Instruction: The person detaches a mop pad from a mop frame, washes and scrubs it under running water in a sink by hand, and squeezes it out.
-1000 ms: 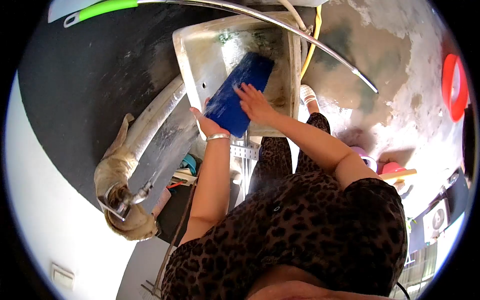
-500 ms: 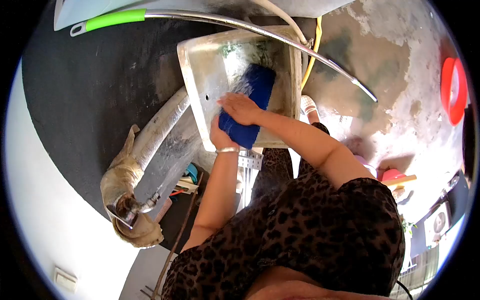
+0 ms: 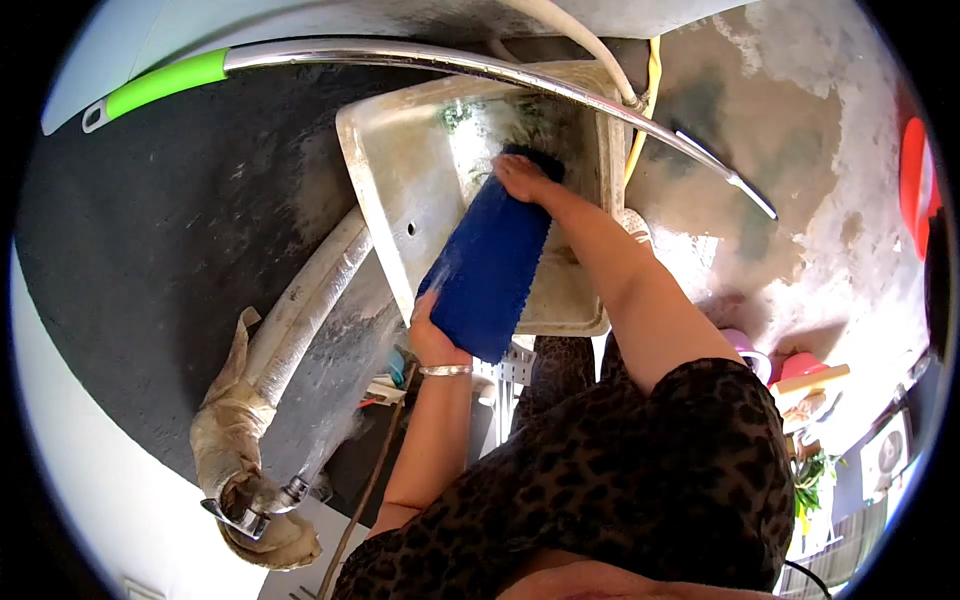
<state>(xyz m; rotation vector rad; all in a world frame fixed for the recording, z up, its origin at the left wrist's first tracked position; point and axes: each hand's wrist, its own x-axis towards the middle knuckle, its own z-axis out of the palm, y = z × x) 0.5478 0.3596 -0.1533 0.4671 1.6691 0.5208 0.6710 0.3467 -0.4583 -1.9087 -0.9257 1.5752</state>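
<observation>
A flat, wet blue pad lies tilted across a worn, pale sink, its lower end reaching past the near rim. My left hand, with a silver bangle at the wrist, is closed round the pad's lower left edge. At the far end of the pad my right hand grips the upper edge, fingers bent over it. Water from a metal tap at the lower left sprays toward the pad's lower left part.
A long metal pole with a green handle crosses above the sink. A cloth-wrapped pipe runs from the tap to the sink's left side. A yellow hose hangs behind; a red basin is at the right.
My right hand has moved from the pad's middle to its far end. The pad now shows more of its surface and sits lower in view. The camera view has shifted slightly.
</observation>
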